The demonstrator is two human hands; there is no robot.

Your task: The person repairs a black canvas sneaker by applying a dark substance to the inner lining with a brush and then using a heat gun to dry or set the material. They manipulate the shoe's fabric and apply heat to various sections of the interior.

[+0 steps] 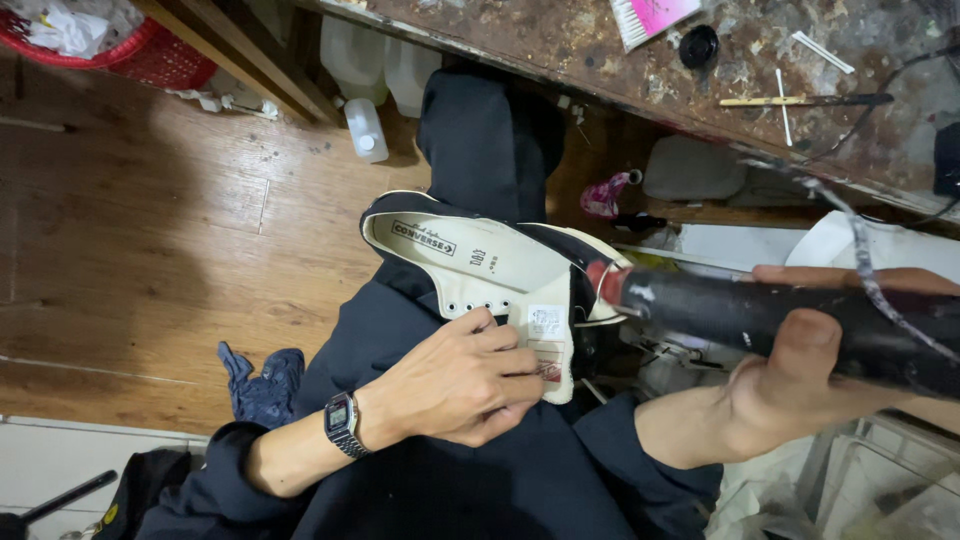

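Observation:
A black canvas shoe (470,255) with a cream lining lies on my lap, opened wide with its tongue pulled out. My left hand (465,380), a watch on its wrist, pinches the cream tongue (548,335) near its label and holds it down. My right hand (800,385) is wrapped around a thick black cylindrical tool (760,315) with a red tip. The red tip (603,280) points into the shoe's opening, right beside the tongue. A thin cable runs from the tool over my right hand.
A stained workbench (600,40) at the top carries a brush, a black lid and thin sticks. White plastic bottles (365,130) stand under it on the wooden floor. A red basket (150,55) sits top left, a dark cloth (262,385) beside my leg, clear bins at bottom right.

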